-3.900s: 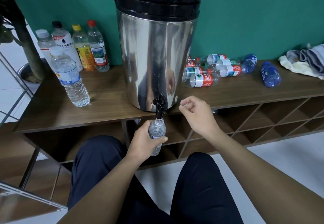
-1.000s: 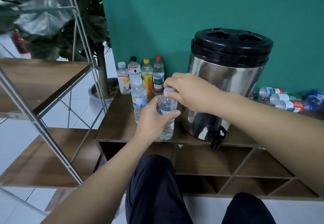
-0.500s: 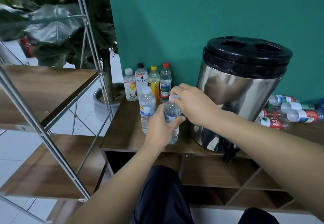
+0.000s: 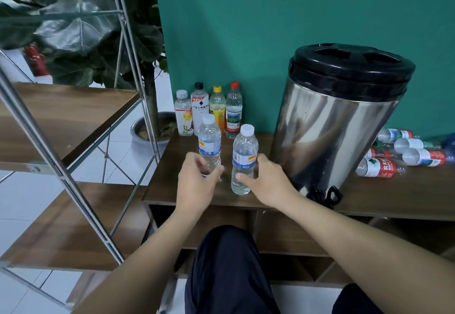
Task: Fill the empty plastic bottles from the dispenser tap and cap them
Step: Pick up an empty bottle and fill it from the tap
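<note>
A clear water bottle [image 4: 244, 156] with a white cap and blue label stands upright on the wooden cabinet top [image 4: 394, 190], left of the steel dispenser [image 4: 339, 121]. My right hand [image 4: 270, 180] holds its lower part, thumb across the front and fingers at its right side. My left hand [image 4: 197, 183] hovers loosely curled just left of it and holds nothing. It partly covers the base of a second capped water bottle [image 4: 209, 144]. The black tap [image 4: 325, 195] hangs over the cabinet's front edge.
Several empty bottles [image 4: 379, 168] lie on their sides right of the dispenser. Several capped bottles [image 4: 216, 109] stand in a row against the green wall. A metal-framed wooden shelf rack [image 4: 61, 116] and a potted plant [image 4: 152, 129] stand at the left.
My left hand has let go of the bottle and drawn back to the left. My right hand has left the cap and dropped to the bottle's lower part. The bottle now stands on the cabinet.
</note>
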